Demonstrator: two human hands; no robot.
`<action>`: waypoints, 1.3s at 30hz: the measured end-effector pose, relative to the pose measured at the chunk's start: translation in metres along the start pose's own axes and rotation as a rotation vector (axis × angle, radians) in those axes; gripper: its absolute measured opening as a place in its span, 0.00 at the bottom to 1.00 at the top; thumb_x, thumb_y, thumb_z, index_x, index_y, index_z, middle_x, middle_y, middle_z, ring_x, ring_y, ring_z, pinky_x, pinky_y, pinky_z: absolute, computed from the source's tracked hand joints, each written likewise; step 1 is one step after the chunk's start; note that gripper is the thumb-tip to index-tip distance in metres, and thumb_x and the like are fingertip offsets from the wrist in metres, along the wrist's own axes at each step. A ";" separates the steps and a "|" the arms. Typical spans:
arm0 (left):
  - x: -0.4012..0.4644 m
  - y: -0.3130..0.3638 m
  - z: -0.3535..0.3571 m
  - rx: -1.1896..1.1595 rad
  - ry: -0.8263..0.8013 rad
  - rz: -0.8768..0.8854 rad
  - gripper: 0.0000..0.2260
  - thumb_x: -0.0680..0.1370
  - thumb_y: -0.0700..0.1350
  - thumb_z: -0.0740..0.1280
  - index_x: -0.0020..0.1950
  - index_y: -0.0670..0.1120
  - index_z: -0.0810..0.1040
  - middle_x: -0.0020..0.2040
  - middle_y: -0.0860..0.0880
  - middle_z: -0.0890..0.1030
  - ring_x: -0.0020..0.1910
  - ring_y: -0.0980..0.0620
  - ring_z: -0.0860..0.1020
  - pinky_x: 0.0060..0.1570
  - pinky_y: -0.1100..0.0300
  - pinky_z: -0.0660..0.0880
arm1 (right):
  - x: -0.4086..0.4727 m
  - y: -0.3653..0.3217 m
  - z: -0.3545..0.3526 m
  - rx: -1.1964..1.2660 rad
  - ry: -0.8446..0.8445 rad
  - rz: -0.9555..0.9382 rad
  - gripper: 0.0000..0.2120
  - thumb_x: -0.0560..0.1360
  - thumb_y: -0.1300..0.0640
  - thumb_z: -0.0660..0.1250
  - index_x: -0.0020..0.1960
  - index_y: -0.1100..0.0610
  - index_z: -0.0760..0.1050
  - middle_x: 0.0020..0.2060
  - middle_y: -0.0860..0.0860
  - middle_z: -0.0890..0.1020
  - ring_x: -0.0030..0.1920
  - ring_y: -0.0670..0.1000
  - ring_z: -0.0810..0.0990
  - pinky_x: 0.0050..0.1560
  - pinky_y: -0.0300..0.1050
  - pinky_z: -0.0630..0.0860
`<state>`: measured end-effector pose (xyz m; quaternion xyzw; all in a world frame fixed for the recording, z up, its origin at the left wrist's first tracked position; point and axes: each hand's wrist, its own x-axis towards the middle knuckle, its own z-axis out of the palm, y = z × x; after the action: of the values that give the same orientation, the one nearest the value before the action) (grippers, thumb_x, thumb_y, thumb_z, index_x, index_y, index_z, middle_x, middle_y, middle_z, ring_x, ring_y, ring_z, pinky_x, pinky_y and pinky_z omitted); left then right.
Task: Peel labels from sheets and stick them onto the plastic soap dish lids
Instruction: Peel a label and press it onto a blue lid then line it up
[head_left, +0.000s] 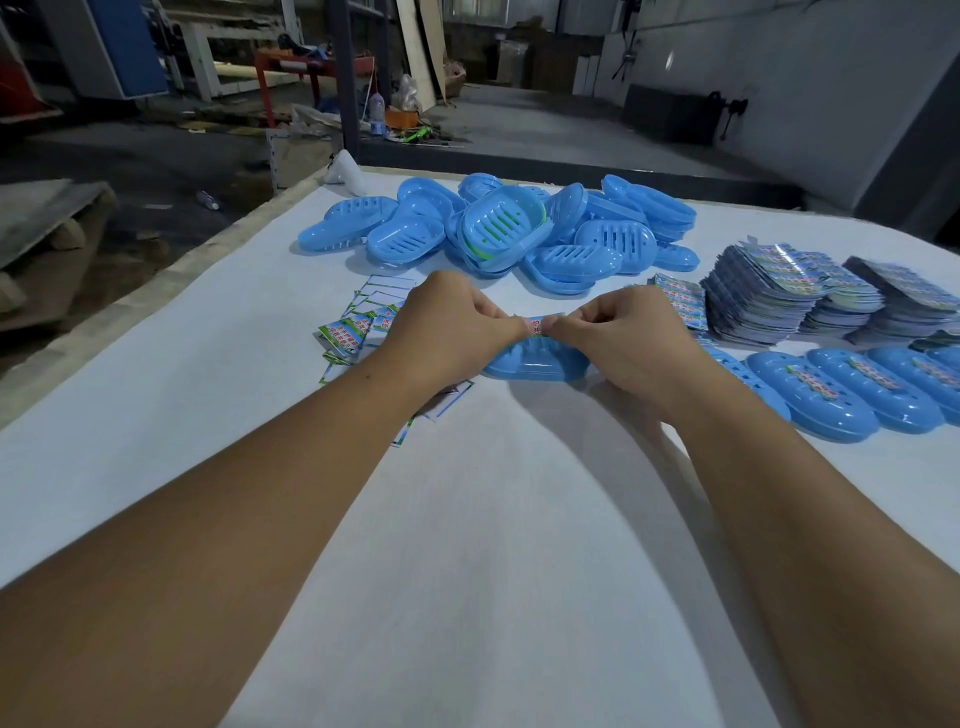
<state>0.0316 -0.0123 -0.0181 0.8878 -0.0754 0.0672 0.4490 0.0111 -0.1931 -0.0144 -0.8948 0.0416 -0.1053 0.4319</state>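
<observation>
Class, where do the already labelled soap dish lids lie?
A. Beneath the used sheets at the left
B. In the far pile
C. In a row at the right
C: the labelled lids lie in a row at the right, near the label stacks.

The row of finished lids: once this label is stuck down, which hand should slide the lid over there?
Probably the right hand: the labelled lids lie beside it, while the left hand sits by the spent sheets.
</observation>
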 end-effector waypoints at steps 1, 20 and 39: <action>0.000 0.000 0.000 0.022 -0.002 -0.004 0.18 0.68 0.60 0.76 0.37 0.45 0.85 0.22 0.54 0.76 0.22 0.51 0.69 0.27 0.63 0.68 | 0.001 0.000 0.000 -0.018 -0.002 0.005 0.18 0.72 0.45 0.76 0.30 0.55 0.78 0.18 0.43 0.71 0.19 0.43 0.66 0.20 0.33 0.61; 0.000 0.004 0.002 0.227 0.037 0.027 0.13 0.69 0.55 0.73 0.34 0.46 0.85 0.26 0.52 0.81 0.32 0.54 0.80 0.31 0.61 0.71 | 0.005 0.001 0.007 -0.040 0.007 0.029 0.13 0.69 0.47 0.78 0.34 0.55 0.81 0.18 0.43 0.74 0.18 0.43 0.67 0.26 0.39 0.66; 0.011 0.015 0.009 0.523 0.084 0.107 0.17 0.70 0.59 0.70 0.46 0.46 0.82 0.45 0.46 0.82 0.46 0.45 0.80 0.49 0.49 0.80 | 0.004 -0.008 0.016 -0.403 0.153 -0.076 0.20 0.70 0.48 0.70 0.33 0.65 0.78 0.28 0.60 0.80 0.37 0.60 0.80 0.30 0.44 0.68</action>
<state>0.0403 -0.0289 -0.0094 0.9648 -0.0838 0.1448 0.2031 0.0188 -0.1763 -0.0170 -0.9534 0.0605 -0.1787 0.2355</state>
